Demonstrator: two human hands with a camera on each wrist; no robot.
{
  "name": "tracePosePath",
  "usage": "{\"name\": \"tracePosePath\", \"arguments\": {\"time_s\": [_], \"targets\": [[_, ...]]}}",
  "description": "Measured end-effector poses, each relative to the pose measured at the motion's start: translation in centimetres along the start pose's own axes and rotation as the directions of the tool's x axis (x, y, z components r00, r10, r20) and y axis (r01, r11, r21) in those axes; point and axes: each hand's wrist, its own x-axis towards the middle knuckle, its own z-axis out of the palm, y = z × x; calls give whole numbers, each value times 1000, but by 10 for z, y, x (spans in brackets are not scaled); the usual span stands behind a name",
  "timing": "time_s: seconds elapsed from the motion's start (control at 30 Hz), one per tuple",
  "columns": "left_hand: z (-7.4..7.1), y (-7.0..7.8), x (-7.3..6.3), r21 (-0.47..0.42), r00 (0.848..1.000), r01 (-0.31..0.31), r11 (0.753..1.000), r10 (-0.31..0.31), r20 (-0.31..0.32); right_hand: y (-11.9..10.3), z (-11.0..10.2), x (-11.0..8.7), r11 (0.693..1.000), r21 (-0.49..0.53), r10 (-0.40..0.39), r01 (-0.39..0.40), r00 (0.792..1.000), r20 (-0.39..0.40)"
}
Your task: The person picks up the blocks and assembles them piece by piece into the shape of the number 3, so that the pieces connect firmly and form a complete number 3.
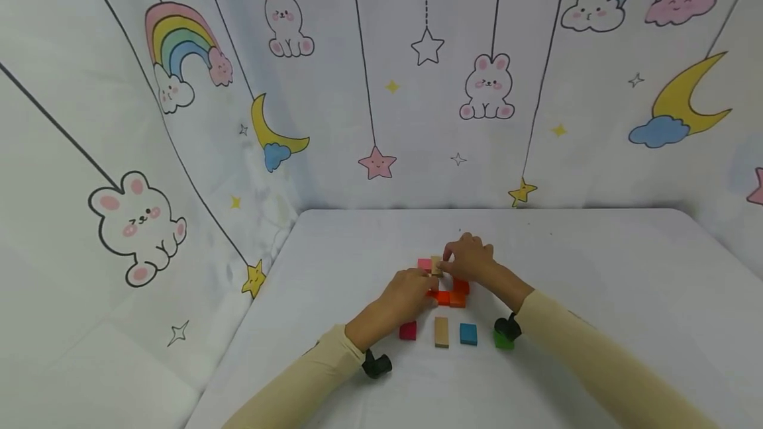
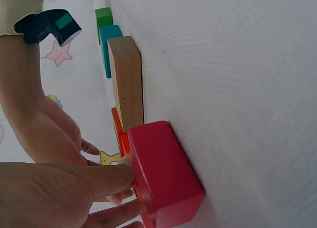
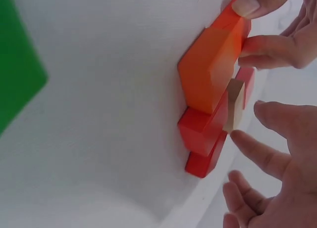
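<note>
A cluster of coloured blocks lies on the white table. My left hand (image 1: 411,293) is at its near left, where thumb and a finger pinch a red-orange block (image 3: 229,16) at the cluster's edge. An orange block (image 3: 200,69) sits right beside that one. On the cluster's far side, my right hand (image 1: 472,260) has its fingers spread, with the index fingertip right at the end of a wooden block (image 3: 235,102). Beside this wooden block is a pink block (image 1: 424,263). Two red blocks (image 3: 198,131) continue the cluster past the orange one.
Nearer the person runs a loose row: a crimson block (image 2: 166,171), a longer wooden block (image 2: 125,79), a blue block (image 1: 467,333) and a green block (image 1: 504,341), partly covered by the right wrist's camera. A patterned cloth (image 1: 334,85) hangs behind the table.
</note>
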Motion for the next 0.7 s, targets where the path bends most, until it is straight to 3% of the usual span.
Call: {"name": "tracePosePath", "arguments": {"time_s": [0.3,0.7], "targets": [[-1,-1,0,-17,1000,-18,1000,18,-13,-16,-3,-3,1000,-14,16,-16,1000,14],[-1,-1,-1,-16,1000,-13,1000,12,-15,-19,0,4,1000,-14,24,-24,999,44]]}}
